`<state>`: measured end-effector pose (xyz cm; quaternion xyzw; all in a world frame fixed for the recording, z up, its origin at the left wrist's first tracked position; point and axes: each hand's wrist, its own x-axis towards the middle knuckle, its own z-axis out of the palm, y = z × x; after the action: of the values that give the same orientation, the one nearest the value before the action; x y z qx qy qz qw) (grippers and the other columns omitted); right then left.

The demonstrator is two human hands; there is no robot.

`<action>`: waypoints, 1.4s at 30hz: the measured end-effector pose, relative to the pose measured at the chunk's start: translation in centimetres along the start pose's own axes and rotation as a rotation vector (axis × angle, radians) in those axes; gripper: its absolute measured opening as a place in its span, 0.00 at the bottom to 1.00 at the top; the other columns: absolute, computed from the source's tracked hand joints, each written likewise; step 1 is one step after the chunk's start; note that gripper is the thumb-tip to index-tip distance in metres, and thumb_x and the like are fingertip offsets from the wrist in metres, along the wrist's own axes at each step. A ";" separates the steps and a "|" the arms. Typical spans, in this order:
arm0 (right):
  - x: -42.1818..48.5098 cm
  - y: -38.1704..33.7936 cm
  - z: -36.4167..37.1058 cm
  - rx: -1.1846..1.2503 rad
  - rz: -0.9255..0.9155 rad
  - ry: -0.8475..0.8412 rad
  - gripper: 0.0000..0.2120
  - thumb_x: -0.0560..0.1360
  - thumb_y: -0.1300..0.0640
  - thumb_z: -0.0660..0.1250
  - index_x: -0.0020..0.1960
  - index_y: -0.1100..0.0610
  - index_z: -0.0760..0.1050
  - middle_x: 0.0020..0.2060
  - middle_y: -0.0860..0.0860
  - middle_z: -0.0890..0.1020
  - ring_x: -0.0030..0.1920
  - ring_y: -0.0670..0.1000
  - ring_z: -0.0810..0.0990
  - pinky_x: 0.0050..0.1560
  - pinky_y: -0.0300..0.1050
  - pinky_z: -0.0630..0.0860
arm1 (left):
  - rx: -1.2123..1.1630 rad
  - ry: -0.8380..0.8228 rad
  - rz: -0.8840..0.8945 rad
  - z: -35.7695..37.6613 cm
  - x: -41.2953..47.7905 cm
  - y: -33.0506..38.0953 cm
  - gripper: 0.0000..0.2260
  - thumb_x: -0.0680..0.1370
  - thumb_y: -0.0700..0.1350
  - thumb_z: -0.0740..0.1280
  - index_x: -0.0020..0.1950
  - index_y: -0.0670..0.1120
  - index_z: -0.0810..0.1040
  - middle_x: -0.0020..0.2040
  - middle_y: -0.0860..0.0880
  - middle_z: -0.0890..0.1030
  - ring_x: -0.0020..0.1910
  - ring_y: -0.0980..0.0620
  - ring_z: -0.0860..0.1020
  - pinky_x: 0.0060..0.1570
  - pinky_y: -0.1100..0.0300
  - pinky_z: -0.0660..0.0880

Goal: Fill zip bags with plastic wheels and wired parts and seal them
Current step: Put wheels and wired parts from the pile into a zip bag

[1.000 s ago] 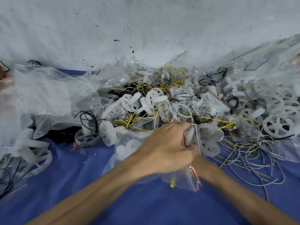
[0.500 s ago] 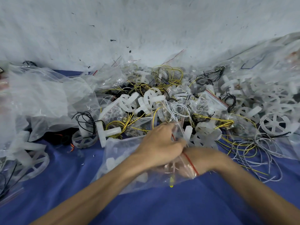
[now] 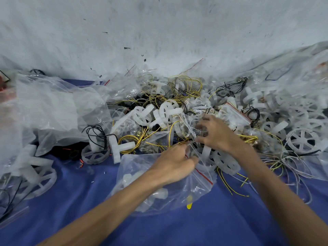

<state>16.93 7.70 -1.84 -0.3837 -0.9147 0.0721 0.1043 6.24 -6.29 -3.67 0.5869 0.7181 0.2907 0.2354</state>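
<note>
Fig.: L hand point(image 3: 174, 163) pinches the red-striped mouth of a part-filled zip bag point(image 3: 142, 176) lying on the blue cloth point(image 3: 85, 206), near edge of the parts heap. R hand point(image 3: 215, 134), fingers curled, grasps a white-wired part point(image 3: 192, 129) w/in the heap just behind the bag mouth. Risks (judged): white leads look tangled w/ yellow wires point(image 3: 134, 141), so pulling may drag extra parts; bag mouth may slump shut if the L pinch slackens; leads across the zip track could stop the seal.
</note>
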 end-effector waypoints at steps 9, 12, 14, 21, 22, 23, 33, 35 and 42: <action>0.3 1.1 -1.2 0.450 0.033 0.208 0.08 0.77 0.53 0.63 0.43 0.56 0.71 0.42 0.50 0.78 0.44 0.50 0.77 0.38 0.33 0.71 | -0.067 -0.055 -0.040 -0.2 0.1 -0.1 0.13 0.74 0.51 0.61 0.54 0.46 0.75 0.44 0.51 0.78 0.46 0.53 0.75 0.44 0.56 0.71; 0.1 1.9 -3.0 0.920 0.145 0.188 0.11 0.79 0.48 0.58 0.48 0.54 0.73 0.52 0.49 0.81 0.52 0.51 0.80 0.52 0.48 0.75 | -0.079 -0.073 -0.057 -0.4 0.0 0.1 0.15 0.73 0.53 0.60 0.56 0.48 0.74 0.54 0.48 0.79 0.54 0.49 0.75 0.54 0.52 0.72; -0.1 1.7 -4.0 1.158 0.157 0.196 0.09 0.81 0.49 0.56 0.49 0.52 0.72 0.51 0.49 0.83 0.49 0.52 0.83 0.51 0.52 0.75 | -0.094 -0.066 -0.065 -0.4 0.0 0.3 0.14 0.71 0.53 0.59 0.52 0.49 0.72 0.54 0.45 0.79 0.54 0.47 0.75 0.56 0.50 0.71; -1.5 -0.4 -6.4 1.733 0.081 0.079 0.12 0.81 0.54 0.52 0.44 0.58 0.67 0.50 0.59 0.83 0.47 0.57 0.84 0.43 0.48 0.82 | -0.147 -0.007 -0.056 -0.5 0.2 0.4 0.17 0.65 0.54 0.57 0.51 0.52 0.72 0.50 0.50 0.76 0.49 0.53 0.71 0.55 0.53 0.70; -1.7 -0.7 -6.7 1.781 0.073 0.042 0.14 0.81 0.53 0.52 0.42 0.57 0.69 0.51 0.60 0.82 0.48 0.57 0.83 0.44 0.47 0.82 | -0.156 0.015 -0.054 -0.6 0.3 0.4 0.18 0.65 0.54 0.57 0.52 0.52 0.73 0.49 0.51 0.76 0.48 0.54 0.71 0.54 0.54 0.71; -1.8 -1.1 -6.9 1.829 0.064 0.003 0.16 0.81 0.52 0.52 0.40 0.57 0.71 0.52 0.60 0.81 0.48 0.57 0.83 0.44 0.46 0.81 | -0.169 0.036 -0.049 -0.6 0.3 0.3 0.20 0.65 0.55 0.57 0.54 0.53 0.74 0.49 0.51 0.76 0.48 0.55 0.71 0.52 0.56 0.70; -2.9 -3.8 -5.9 1.822 -0.187 -0.207 0.10 0.72 0.62 0.61 0.52 0.62 0.71 0.52 0.61 0.82 0.52 0.57 0.82 0.47 0.42 0.80 | -0.463 0.150 -0.086 -2.1 -0.6 1.3 0.20 0.67 0.64 0.58 0.52 0.57 0.79 0.53 0.61 0.78 0.53 0.62 0.73 0.46 0.61 0.67; -3.0 -4.2 -5.5 1.735 -0.213 -0.241 0.11 0.73 0.64 0.59 0.55 0.61 0.69 0.53 0.59 0.82 0.50 0.57 0.83 0.44 0.42 0.80 | -0.476 0.157 -0.070 -2.7 -0.7 1.6 0.22 0.66 0.64 0.56 0.49 0.54 0.80 0.52 0.56 0.81 0.53 0.57 0.76 0.51 0.56 0.70; -3.4 -4.2 -5.5 1.526 -0.151 -0.233 0.22 0.75 0.58 0.61 0.67 0.57 0.61 0.49 0.56 0.83 0.30 0.49 0.80 0.18 0.30 0.67 | -0.499 0.207 -0.084 -4.0 -0.6 1.6 0.28 0.65 0.63 0.55 0.52 0.49 0.81 0.54 0.50 0.82 0.54 0.47 0.78 0.62 0.43 0.69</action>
<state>17.69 2.61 3.88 -0.1325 -0.6406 0.7148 0.2473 4.79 -7.24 0.36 0.4476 0.6682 0.5071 0.3099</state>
